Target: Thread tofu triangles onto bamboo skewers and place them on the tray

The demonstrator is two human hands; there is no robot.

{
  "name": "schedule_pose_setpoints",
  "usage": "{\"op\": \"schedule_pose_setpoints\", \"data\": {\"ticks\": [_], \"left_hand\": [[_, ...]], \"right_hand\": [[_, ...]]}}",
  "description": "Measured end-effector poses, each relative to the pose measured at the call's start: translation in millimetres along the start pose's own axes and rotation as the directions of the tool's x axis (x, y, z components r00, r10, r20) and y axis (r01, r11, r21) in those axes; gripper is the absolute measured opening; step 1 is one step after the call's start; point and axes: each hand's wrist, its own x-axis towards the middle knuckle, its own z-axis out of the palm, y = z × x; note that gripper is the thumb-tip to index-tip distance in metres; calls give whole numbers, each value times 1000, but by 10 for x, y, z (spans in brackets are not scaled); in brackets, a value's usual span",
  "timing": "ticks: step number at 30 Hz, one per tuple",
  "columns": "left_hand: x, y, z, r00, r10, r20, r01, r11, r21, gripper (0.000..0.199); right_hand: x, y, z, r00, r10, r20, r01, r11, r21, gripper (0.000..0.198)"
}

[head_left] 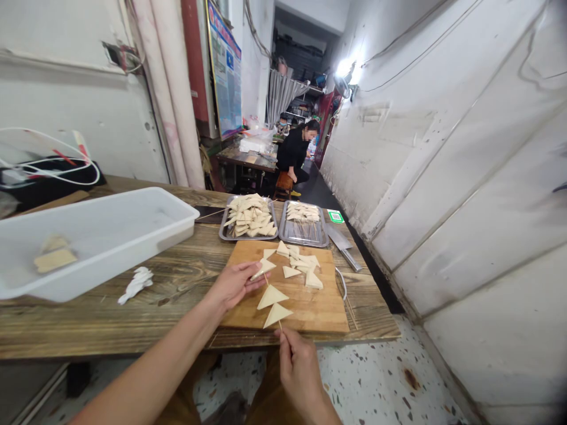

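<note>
My right hand (301, 360) pinches the lower end of a thin wooden skewer (266, 280) near the front edge of the cutting board (310, 316). Two pale tofu triangles (273, 296) are threaded on the skewer, spaced apart. At its upper end, my left hand (237, 284) grips another tofu triangle (264, 268) between thumb and fingers, at the skewer's tip; whether the tip has pierced it I cannot tell. Several loose tofu triangles (303, 260) lie in a pile on the right half of the board.
Behind the board stand a metal tray heaped with tofu triangles (249, 217) and another metal tray (305, 236) with filled skewers. A cleaver (343, 245) and bare skewers (349, 307) lie right. On the left are a white plastic bin (110, 242) and crumpled tissue (136, 284). A person (296, 147) sits farther back.
</note>
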Motion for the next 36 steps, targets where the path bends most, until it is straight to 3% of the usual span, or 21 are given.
{"op": "schedule_pose_setpoints", "data": {"ticks": [12, 20, 36], "left_hand": [[-41, -111, 36, 999, -2, -36, 2, 1000, 0, 13], [13, -70, 20, 999, -16, 35, 16, 1000, 14, 16], [-29, -23, 77, 998, -6, -64, 3, 998, -60, 10]], "right_hand": [[56, -39, 111, 999, -14, -52, 10, 997, -80, 35], [43, 2, 147, 992, -106, -61, 98, 988, -119, 34], [57, -24, 216, 988, -138, -71, 116, 960, -255, 35]]}}
